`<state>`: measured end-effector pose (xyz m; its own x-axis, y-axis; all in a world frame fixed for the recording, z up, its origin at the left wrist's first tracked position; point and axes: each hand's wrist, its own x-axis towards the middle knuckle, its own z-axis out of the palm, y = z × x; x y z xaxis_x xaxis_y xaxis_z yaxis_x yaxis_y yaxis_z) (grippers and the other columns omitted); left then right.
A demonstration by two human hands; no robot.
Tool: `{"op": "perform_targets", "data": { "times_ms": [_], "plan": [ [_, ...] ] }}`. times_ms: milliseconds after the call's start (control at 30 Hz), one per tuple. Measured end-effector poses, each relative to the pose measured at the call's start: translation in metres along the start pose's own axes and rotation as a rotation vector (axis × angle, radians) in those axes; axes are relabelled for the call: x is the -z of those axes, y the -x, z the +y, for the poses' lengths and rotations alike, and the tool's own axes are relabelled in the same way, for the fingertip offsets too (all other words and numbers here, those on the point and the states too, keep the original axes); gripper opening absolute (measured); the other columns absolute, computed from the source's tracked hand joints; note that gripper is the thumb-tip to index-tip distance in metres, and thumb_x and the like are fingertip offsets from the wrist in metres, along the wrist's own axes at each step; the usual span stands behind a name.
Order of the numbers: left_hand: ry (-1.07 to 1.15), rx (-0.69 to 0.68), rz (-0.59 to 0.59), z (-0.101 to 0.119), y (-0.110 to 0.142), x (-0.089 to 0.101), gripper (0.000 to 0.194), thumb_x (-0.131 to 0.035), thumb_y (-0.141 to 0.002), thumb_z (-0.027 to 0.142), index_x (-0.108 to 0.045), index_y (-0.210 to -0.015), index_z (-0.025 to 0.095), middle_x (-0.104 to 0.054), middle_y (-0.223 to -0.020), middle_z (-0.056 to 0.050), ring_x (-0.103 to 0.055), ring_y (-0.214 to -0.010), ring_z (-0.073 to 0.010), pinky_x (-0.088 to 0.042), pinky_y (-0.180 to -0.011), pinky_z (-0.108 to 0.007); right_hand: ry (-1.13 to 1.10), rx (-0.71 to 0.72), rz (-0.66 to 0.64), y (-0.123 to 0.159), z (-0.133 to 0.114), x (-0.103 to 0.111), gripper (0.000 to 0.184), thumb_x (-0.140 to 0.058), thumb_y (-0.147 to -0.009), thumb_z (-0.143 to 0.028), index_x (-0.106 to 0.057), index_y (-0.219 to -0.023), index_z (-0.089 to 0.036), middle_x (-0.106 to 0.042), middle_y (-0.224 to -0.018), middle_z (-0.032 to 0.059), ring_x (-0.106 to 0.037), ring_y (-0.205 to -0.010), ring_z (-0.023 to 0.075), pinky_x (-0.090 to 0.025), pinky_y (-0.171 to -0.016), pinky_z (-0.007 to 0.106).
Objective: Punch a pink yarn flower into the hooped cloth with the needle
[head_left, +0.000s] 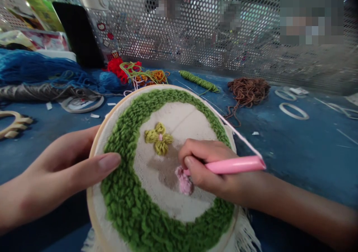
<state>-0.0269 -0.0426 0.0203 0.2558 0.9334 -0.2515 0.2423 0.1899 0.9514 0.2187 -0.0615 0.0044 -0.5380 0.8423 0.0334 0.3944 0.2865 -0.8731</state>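
Above the wooden hoop [116,108], right-hand fingers [195,162] grip a pink punch needle [235,165] (tip pointing left).

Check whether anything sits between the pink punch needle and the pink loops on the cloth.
Nothing separate does: the right hand holds the pink punch needle right at the pink loops, though its fingers hide part of the shaft.

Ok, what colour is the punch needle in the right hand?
The punch needle is pink, clearest in the head view.
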Motion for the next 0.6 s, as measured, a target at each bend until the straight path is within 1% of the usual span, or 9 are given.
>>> {"op": "perform_targets", "data": {
  "times_ms": [67,100,200,300,367,400,533,600],
  "plan": [
    [0.092,0.076,-0.039,0.000,0.001,0.002,0.083,-0.071,-0.060,0.025,-0.047,-0.140,0.020,-0.074,-0.061,0.005,-0.074,-0.078,-0.0289,-0.054,-0.045,-0.020,0.029,0.019,0.013,-0.001,0.000,-0.001,0.013,-0.051,-0.085,-0.013,-0.052,-0.073,-0.018,-0.062,-0.068,-0.0029,-0.054,-0.062,0.0085,-0.041,-0.061,0.021],
    [0.126,0.097,-0.055,-0.001,0.000,0.004,0.085,-0.071,-0.059,0.022,-0.046,-0.140,0.020,-0.073,-0.059,0.006,-0.074,-0.076,-0.0282,-0.055,-0.046,-0.020,-0.014,0.005,0.027,-0.002,0.001,-0.001,0.013,-0.051,-0.085,-0.014,-0.052,-0.073,-0.018,-0.060,-0.066,-0.0032,-0.053,-0.060,0.0080,-0.040,-0.058,0.020],
    [0.158,0.088,-0.090,-0.002,-0.004,0.006,0.086,-0.066,-0.059,0.020,-0.042,-0.142,0.018,-0.074,-0.064,0.007,-0.074,-0.073,-0.0270,-0.060,-0.055,-0.025,-0.302,-0.103,0.109,-0.005,0.007,0.000,0.017,-0.046,-0.085,-0.015,-0.052,-0.069,-0.017,-0.054,-0.057,-0.0052,-0.046,-0.047,0.0052,-0.035,-0.045,0.017],
    [0.153,0.070,-0.099,-0.003,-0.008,0.007,0.086,-0.063,-0.060,0.019,-0.040,-0.144,0.018,-0.077,-0.077,0.005,-0.073,-0.084,-0.0297,-0.062,-0.061,-0.030,-0.504,-0.122,0.255,-0.007,0.014,0.004,0.023,-0.042,-0.085,-0.015,-0.050,-0.063,-0.016,-0.048,-0.052,-0.0058,-0.037,-0.040,0.0034,-0.025,-0.037,0.016],
    [0.143,0.067,-0.102,-0.004,-0.011,0.006,0.087,-0.063,-0.060,0.020,-0.039,-0.144,0.018,-0.078,-0.085,0.003,-0.071,-0.091,-0.0320,-0.062,-0.061,-0.031,-0.564,-0.107,0.322,-0.008,0.018,0.006,0.024,-0.043,-0.084,-0.017,-0.050,-0.061,-0.016,-0.048,-0.050,-0.0052,-0.033,-0.038,0.0034,-0.021,-0.036,0.017],
    [0.139,0.068,-0.103,-0.004,-0.011,0.006,0.088,-0.063,-0.060,0.020,-0.039,-0.144,0.018,-0.077,-0.088,0.003,-0.071,-0.092,-0.0324,-0.062,-0.061,-0.031,-0.586,-0.107,0.349,-0.008,0.019,0.007,0.024,-0.043,-0.083,-0.018,-0.050,-0.060,-0.016,-0.047,-0.048,-0.0052,-0.031,-0.038,0.0036,-0.020,-0.036,0.018],
    [0.119,0.072,-0.097,-0.005,-0.013,0.006,0.085,-0.064,-0.060,0.022,-0.044,-0.142,0.019,-0.077,-0.093,0.001,-0.074,-0.077,-0.0292,-0.062,-0.058,-0.031,-0.623,-0.118,0.406,-0.007,0.019,0.008,0.022,-0.044,-0.081,-0.020,-0.049,-0.059,-0.017,-0.041,-0.042,-0.0057,-0.029,-0.036,0.0044,-0.018,-0.037,0.020],
    [0.119,0.074,-0.098,-0.005,-0.012,0.008,0.084,-0.064,-0.059,0.021,-0.046,-0.141,0.020,-0.078,-0.093,0.001,-0.073,-0.077,-0.0297,-0.062,-0.058,-0.031,-0.624,-0.112,0.407,-0.008,0.019,0.008,0.022,-0.045,-0.080,-0.020,-0.049,-0.059,-0.017,-0.041,-0.042,-0.0056,-0.029,-0.036,0.0046,-0.018,-0.037,0.020]
  ]
}}
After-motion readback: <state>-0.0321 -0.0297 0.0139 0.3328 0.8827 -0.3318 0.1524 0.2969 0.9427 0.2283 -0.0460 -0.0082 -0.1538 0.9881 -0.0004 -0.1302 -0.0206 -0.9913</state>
